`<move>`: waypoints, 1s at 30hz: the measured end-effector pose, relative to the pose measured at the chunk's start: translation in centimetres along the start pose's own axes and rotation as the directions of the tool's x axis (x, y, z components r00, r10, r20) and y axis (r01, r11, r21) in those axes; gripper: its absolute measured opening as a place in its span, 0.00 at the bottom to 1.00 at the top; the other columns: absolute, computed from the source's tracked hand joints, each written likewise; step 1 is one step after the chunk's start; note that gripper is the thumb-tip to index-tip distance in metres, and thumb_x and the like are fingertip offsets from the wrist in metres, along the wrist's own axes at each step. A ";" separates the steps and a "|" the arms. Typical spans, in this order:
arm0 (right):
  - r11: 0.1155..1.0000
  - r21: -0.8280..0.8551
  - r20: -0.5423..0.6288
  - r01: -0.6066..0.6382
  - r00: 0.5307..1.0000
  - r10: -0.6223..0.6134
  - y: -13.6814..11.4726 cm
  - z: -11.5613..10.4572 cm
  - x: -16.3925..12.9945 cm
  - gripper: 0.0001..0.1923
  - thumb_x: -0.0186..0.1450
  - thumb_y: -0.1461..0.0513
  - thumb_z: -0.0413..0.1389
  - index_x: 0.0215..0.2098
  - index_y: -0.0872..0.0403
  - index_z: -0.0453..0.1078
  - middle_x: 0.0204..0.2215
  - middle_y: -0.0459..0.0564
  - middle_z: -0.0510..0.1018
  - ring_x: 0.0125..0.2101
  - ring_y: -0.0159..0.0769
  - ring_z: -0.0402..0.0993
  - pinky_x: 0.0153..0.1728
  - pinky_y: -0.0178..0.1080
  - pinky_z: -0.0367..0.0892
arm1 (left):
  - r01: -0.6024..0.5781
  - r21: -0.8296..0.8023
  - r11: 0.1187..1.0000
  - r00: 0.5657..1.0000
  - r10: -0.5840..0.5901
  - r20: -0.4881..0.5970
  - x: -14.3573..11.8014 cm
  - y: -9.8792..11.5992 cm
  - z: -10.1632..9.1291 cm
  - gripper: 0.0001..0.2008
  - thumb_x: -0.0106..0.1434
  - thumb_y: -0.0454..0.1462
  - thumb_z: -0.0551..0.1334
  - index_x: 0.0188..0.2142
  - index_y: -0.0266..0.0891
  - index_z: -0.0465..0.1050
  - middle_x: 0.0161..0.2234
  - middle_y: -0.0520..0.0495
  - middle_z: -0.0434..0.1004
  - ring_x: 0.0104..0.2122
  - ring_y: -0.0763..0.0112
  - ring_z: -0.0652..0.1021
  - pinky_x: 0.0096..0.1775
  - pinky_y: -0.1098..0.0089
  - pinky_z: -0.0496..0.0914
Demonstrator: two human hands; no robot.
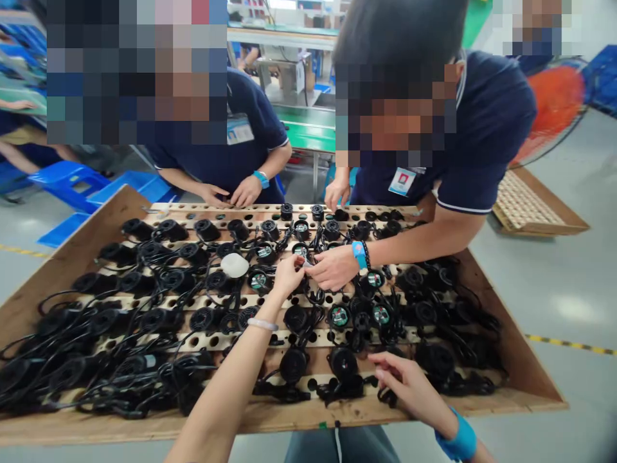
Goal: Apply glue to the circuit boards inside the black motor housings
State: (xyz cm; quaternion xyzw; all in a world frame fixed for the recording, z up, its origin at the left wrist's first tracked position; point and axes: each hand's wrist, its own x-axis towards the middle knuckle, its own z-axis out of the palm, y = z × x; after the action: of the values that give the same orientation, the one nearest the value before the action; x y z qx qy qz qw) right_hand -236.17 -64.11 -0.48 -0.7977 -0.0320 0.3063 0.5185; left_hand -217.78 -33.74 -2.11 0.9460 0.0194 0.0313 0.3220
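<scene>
Left hand [288, 275] pinches a small light part beside the co-worker's hand [332, 267]; right hand [402, 382], fingers loosely spread, touches a stiff black corded motor [343, 363], best gripped by its round body.

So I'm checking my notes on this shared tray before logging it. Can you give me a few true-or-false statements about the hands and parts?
1. The left hand reaches out over the middle of the wooden tray. True.
2. The right hand wears a red wristband. False: the band at that wrist is blue.
3. A co-worker's hand meets the left hand over the black round parts. True.
4. The tray is metal with solid shelves. False: it is wooden, with slats full of holes.
5. A white rounded object lies among the black parts. True.
6. The right hand is raised high above the tray. False: it is low over the near edge.
</scene>
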 end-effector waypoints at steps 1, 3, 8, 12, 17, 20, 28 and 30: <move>1.000 -0.002 -0.022 0.003 1.000 -0.003 0.0 0.1 -0.2 0.20 0.64 0.53 0.49 0.47 0.56 0.70 0.29 0.49 0.77 0.29 0.37 0.75 0.33 0.38 0.68 | 0.006 0.006 1.000 1.000 -0.006 -0.006 0.1 0.0 0.1 0.06 0.55 0.33 0.61 0.35 0.38 0.72 0.34 0.46 0.79 0.35 0.67 0.78 0.41 0.68 0.69; 1.000 -0.020 -0.071 0.006 0.997 -0.008 0.0 0.2 -0.5 0.19 0.65 0.53 0.49 0.46 0.56 0.71 0.28 0.50 0.77 0.30 0.37 0.74 0.34 0.39 0.68 | 0.019 0.022 1.000 1.000 -0.019 -0.021 0.2 0.2 0.3 0.04 0.57 0.36 0.62 0.32 0.39 0.72 0.33 0.47 0.79 0.34 0.66 0.77 0.40 0.68 0.69; 0.998 -0.057 -0.124 0.038 0.991 -0.045 -0.4 0.3 -1.2 0.18 0.65 0.54 0.49 0.44 0.56 0.73 0.34 0.53 0.79 0.34 0.38 0.75 0.38 0.40 0.68 | 0.026 0.050 0.998 0.998 -0.022 -0.061 0.3 0.7 0.6 0.03 0.56 0.37 0.62 0.27 0.40 0.72 0.29 0.48 0.78 0.32 0.65 0.77 0.38 0.68 0.67; 0.995 -0.066 -0.100 0.077 0.992 -0.083 -0.8 0.1 -1.0 0.15 0.65 0.55 0.51 0.43 0.54 0.74 0.38 0.54 0.78 0.38 0.40 0.74 0.41 0.42 0.67 | 0.036 0.036 0.999 0.987 -0.030 -0.156 -0.8 2.1 -0.9 0.06 0.59 0.39 0.60 0.28 0.40 0.72 0.31 0.48 0.79 0.34 0.65 0.78 0.40 0.69 0.67; 0.927 0.375 -0.044 0.017 0.999 0.000 -3.2 0.0 1.0 0.21 0.64 0.48 0.52 0.48 0.52 0.71 0.42 0.54 0.76 0.37 0.37 0.73 0.38 0.41 0.69 | -0.086 -0.192 0.978 0.975 0.043 -0.216 -6.3 7.2 -4.0 0.06 0.60 0.39 0.60 0.30 0.39 0.72 0.30 0.51 0.79 0.31 0.72 0.77 0.38 0.74 0.68; 0.668 0.735 0.125 -0.119 0.991 0.039 -4.9 0.2 2.5 0.26 0.63 0.45 0.53 0.55 0.48 0.65 0.47 0.53 0.73 0.36 0.35 0.73 0.31 0.36 0.70 | -0.083 -0.337 0.938 0.997 0.081 -0.019 -10.9 11.1 -4.0 0.05 0.60 0.36 0.60 0.29 0.39 0.73 0.29 0.53 0.79 0.30 0.73 0.77 0.36 0.75 0.69; 0.328 0.840 0.406 -0.432 0.902 0.148 -3.3 -1.8 4.2 0.10 0.55 0.59 0.65 0.32 0.57 0.73 0.24 0.44 0.69 0.20 0.20 0.58 0.15 0.23 0.53 | 0.089 -0.269 0.959 0.977 -0.032 0.209 -16.5 12.1 0.5 0.15 0.52 0.34 0.69 0.39 0.41 0.70 0.37 0.50 0.77 0.38 0.68 0.76 0.42 0.69 0.70; 0.327 0.849 0.372 -0.414 0.909 0.185 -2.6 -3.2 4.7 0.11 0.54 0.59 0.66 0.32 0.56 0.75 0.25 0.45 0.70 0.20 0.21 0.57 0.15 0.24 0.55 | 0.115 -0.079 0.990 0.980 -0.100 0.172 -16.1 10.4 1.4 0.24 0.50 0.33 0.69 0.46 0.40 0.67 0.44 0.45 0.74 0.45 0.62 0.74 0.47 0.63 0.69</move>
State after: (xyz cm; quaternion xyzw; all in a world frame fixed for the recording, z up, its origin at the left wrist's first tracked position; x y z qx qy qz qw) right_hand -229.96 -63.81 0.43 -0.3334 0.2365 0.4444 0.7971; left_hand -233.60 -43.76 2.39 0.9277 0.0417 -0.0652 0.3652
